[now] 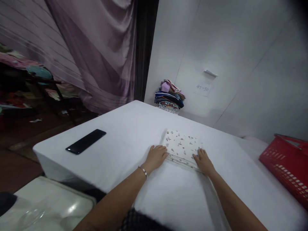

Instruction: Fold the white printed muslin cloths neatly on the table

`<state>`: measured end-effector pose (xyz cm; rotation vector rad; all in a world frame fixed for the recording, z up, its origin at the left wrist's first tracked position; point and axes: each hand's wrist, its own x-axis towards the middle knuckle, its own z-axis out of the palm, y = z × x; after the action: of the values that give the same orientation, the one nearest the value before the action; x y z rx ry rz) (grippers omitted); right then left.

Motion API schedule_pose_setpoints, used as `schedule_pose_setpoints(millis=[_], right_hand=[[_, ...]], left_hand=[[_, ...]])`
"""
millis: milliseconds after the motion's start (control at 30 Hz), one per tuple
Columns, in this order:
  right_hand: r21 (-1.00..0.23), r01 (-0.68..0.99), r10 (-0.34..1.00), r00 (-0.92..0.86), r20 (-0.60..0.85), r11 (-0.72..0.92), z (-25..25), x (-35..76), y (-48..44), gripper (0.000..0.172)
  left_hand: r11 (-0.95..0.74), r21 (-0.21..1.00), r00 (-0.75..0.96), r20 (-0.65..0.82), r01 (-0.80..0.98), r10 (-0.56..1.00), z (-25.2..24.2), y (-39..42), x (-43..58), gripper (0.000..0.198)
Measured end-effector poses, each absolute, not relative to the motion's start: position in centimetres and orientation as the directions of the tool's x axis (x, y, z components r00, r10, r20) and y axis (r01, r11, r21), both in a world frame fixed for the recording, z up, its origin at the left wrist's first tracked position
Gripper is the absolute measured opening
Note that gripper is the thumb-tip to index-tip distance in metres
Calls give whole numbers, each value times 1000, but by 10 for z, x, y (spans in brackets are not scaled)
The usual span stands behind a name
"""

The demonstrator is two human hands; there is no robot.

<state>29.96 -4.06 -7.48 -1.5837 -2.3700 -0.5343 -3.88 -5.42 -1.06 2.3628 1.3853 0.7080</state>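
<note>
A folded white cloth with small dark and grey printed motifs lies flat on the white table. Its layers show along the near edge. My left hand rests against its left near corner, fingers stretched out and touching the edge, with a silver bracelet on the wrist. On the right near corner lies my right hand, its fingers apart over the printed top layer. Neither hand lifts the cloth.
A black phone-like slab lies on the table's left. Folded clothes are stacked beyond the far edge by the wall. A red plastic basket stands at the right. A pale purple curtain hangs at the back left.
</note>
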Motion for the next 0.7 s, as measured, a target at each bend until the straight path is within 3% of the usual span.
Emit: schedule_pose_setpoints(millis=[133, 267, 367, 467, 600, 700], right_hand=[[188, 916, 838, -400, 372, 354, -78, 304, -40, 30], [163, 909, 827, -417, 377, 384, -81, 311, -37, 32], [51, 927, 857, -363, 366, 371, -87, 318, -35, 34], [-68, 958, 909, -242, 338, 280, -92, 323, -35, 38], [-195, 980, 972, 4, 236, 44, -86, 323, -30, 61], [-220, 974, 980, 93, 174, -54, -68, 319, -12, 68]], left_hand=[[-430, 472, 363, 232, 769, 903, 12, -36, -24, 42], [-477, 447, 370, 308, 757, 876, 21, -6, 1, 38], [-407, 451, 390, 134, 795, 911, 5, 8, 14, 58], [-342, 460, 380, 12, 819, 925, -14, 8, 17, 67], [-341, 466, 382, 8, 816, 924, -20, 3, 15, 70], [-339, 475, 385, 1, 812, 923, -18, 3, 15, 70]])
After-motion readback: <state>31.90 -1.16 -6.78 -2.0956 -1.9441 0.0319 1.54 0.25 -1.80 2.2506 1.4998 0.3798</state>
